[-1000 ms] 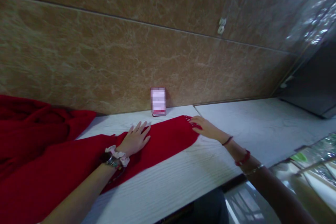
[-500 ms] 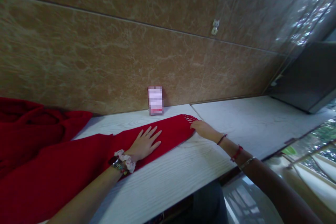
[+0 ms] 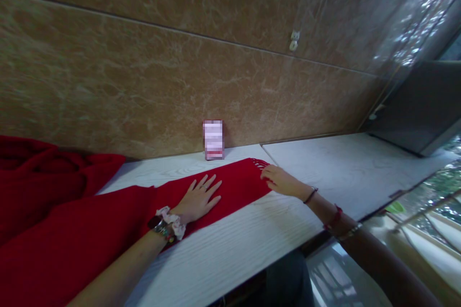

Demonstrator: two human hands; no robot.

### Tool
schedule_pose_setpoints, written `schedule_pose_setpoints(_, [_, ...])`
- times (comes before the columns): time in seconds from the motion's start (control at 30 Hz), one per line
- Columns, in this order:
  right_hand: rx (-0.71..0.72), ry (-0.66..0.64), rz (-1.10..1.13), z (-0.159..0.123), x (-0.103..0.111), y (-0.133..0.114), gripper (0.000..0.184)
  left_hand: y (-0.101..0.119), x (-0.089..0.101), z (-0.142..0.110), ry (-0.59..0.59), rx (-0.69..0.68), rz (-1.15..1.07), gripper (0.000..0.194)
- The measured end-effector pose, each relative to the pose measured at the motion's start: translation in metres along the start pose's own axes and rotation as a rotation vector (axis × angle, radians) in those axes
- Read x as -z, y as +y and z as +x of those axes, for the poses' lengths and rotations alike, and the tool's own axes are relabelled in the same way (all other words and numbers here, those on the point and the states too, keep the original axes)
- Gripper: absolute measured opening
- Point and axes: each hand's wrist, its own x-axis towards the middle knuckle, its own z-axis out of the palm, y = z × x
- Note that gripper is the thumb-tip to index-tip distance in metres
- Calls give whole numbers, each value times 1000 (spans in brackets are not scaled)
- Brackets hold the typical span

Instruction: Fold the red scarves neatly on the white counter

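Observation:
A long red cloth (image 3: 240,180), probably a scarf or shawl with a fringed end, lies along the white tabletop (image 3: 230,244). My left hand (image 3: 197,200) rests flat on it, fingers spread. At the fringed end is my right hand (image 3: 283,181), its fingers apart and slightly bent over the strands. Whether those fingertips touch the cloth is hard to tell. Toward the left the cloth widens, and a bunched red heap (image 3: 72,172) lies behind it against the wall.
A small blurred-out upright card or phone (image 3: 213,139) leans on the brown marbled wall (image 3: 151,81). A wall fitting (image 3: 294,41) sits higher up. On the right stands a dark grey box-like thing (image 3: 414,105). The table's front edge runs close to my body.
My right hand has loosened from the cloth's end and its fingers have spread. The near corner there now lies flatter and squarer. My left hand has stayed in place.

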Motion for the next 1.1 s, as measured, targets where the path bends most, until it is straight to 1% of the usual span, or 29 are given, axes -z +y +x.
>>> schedule_pose_setpoints(0.03, [14,-40,-13,2,-4,-2,25,-1,0,0,4,-3,3,51])
schedule_pose_setpoints(0.1, [-22,-127,-84,-1,-7,3,22,-2,-1,-1,13,-17,4,51])
schedule_pose_setpoints(0.17, [-115,-212,-168,-13,-3,19,22,-4,-2,-2,17,-31,-1,51])
schedule_pose_setpoints(0.23, [-238,-281,-242,-31,5,40,21,-6,-2,-3,13,-37,-11,51])
schedule_pose_setpoints(0.3, [-337,-295,-272,-47,15,58,21,-6,0,-5,-1,-35,-22,51])
schedule_pose_setpoints(0.33, [-354,-262,-256,-51,19,63,22,-6,3,-4,-18,-30,-27,52])
schedule_pose_setpoints(0.4, [-302,-137,-156,-49,23,62,22,-4,11,0,-80,-7,-30,52])
schedule_pose_setpoints(0.47, [-166,-19,-27,-35,21,48,21,4,20,10,-155,22,-14,54])
schedule_pose_setpoints(0.5, [-86,1,22,-25,18,38,20,9,24,17,-164,39,-2,54])
schedule_pose_setpoints(0.53, [-16,-6,54,-16,14,28,20,16,27,25,-146,57,11,55])
schedule_pose_setpoints(0.57, [53,-42,72,-7,10,18,20,23,27,33,-86,78,19,54])
schedule_pose_setpoints(0.63, [114,-110,65,4,3,6,21,35,23,47,76,132,15,52])
schedule_pose_setpoints(0.67, [117,-143,49,4,1,5,20,40,18,52,91,127,17,53])
schedule_pose_setpoints(0.73, [83,-181,7,-6,0,15,21,43,8,57,78,109,22,53])
schedule_pose_setpoints(0.83, [-20,-238,-75,-37,8,47,25,40,-2,57,58,86,32,53])
schedule_pose_setpoints(0.9, [-107,-283,-136,-56,18,66,23,37,-4,56,68,86,34,53])
schedule_pose_setpoints(0.93, [-141,-280,-147,-63,23,72,22,37,-4,56,69,87,33,52])
schedule_pose_setpoints(1.0, [-163,-196,-116,-65,30,74,20,36,-3,56,70,85,30,52])
schedule_pose_setpoints(1.03, [-151,-131,-80,-59,31,70,19,37,-3,56,70,83,29,52])
schedule_pose_setpoints(1.1, [-88,-20,-6,-38,27,54,21,37,-3,57,72,83,25,52])
